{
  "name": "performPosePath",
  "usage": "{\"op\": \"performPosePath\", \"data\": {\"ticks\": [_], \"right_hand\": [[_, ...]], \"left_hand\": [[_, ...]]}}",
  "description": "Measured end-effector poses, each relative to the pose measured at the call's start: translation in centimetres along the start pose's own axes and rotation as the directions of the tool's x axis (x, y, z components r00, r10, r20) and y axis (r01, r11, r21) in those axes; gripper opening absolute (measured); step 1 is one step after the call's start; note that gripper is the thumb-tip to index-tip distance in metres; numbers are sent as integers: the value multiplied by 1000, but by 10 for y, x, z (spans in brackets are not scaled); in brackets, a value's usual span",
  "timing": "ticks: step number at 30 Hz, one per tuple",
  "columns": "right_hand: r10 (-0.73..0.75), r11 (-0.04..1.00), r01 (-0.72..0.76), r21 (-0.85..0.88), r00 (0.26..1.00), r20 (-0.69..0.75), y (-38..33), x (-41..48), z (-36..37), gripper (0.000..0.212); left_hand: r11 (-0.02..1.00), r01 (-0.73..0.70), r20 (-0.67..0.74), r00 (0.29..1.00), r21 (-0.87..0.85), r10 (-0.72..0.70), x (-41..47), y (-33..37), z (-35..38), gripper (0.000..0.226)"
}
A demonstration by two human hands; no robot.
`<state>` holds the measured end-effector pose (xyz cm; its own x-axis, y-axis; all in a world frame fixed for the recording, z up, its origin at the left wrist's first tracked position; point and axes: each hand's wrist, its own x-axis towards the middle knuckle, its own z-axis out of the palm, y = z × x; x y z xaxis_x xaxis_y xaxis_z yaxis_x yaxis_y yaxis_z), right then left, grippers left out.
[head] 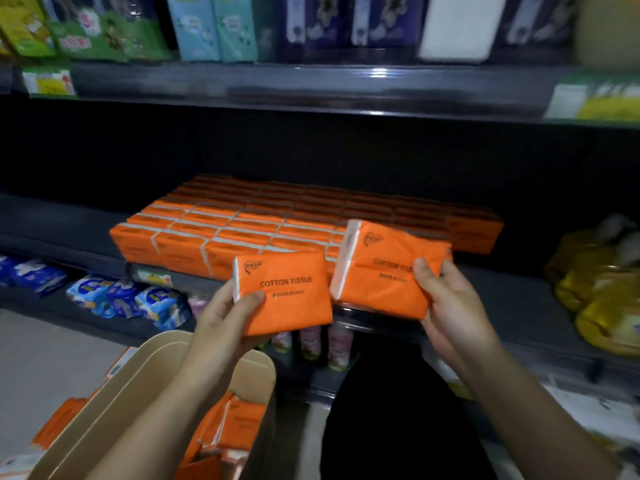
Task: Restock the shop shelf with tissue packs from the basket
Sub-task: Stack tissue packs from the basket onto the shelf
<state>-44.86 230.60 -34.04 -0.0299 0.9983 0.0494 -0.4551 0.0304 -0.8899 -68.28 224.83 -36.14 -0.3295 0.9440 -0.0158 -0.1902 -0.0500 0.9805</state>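
Note:
My left hand grips an orange tissue pack printed COTTON TISSUE, held in front of the shelf edge. My right hand grips a second orange tissue pack, slightly higher and tilted, near the right front of the stock. On the dark shelf lie several rows of the same orange packs, stacked flat. Below my left arm stands a beige basket with more orange packs inside.
The upper shelf holds green, blue and dark packages. Yellow bags sit on the same shelf to the right. Blue-and-white packs and small bottles fill the lower shelf. Bare shelf lies left of the orange stack.

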Motion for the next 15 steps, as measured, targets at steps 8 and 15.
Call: {"op": "performPosePath", "data": {"ticks": [8, 15], "right_hand": [[-222, 972, 186, -144, 927, -302, -53, 43, -114, 41], [-327, 928, 195, -317, 835, -442, -20, 101, -196, 30]], "left_hand": [[991, -74, 125, 990, 112, 60, 34, 2, 103, 13], [993, 33, 109, 993, 117, -46, 74, -12, 164, 18]]}}
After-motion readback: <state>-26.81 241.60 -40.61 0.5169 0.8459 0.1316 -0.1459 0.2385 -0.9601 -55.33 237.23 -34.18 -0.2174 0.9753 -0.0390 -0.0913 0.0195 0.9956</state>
